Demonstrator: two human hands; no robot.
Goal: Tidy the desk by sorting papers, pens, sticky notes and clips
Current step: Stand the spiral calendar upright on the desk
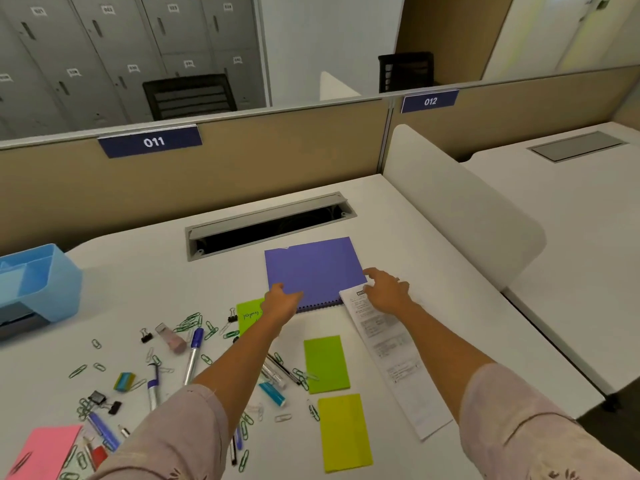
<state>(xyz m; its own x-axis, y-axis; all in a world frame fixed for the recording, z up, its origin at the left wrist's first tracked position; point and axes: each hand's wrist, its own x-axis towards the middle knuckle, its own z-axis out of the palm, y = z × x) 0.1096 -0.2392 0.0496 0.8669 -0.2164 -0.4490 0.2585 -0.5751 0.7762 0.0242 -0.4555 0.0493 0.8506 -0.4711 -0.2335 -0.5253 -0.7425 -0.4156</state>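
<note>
I'm gripping the notebook (313, 271) at its near-left corner with my left hand (282, 299), fingers curled on the edge. My right hand (388, 292) is lying spread, fingertips touching the notebook's right edge and palm over the top of the paper (391, 355). The notebook is lying flat mid-table (138, 278), just in front of the open cable slot (270, 226).

That slot is worrying me: a push too far back and the notebook could be tipping into it. My right palm could also be dragging the paper along and creasing it. My left forearm is crossing over clips (192, 322) and pens (194, 355) — a low sweep could be scattering them toward the near edge or nudging the sticky pads (325, 363).

The organizer (59, 292) is sitting at the far left. Its visible compartments are showing nothing inside, though part of it is running out of view. The slot is looking dark inside — I cannot tell what it is holding.
</note>
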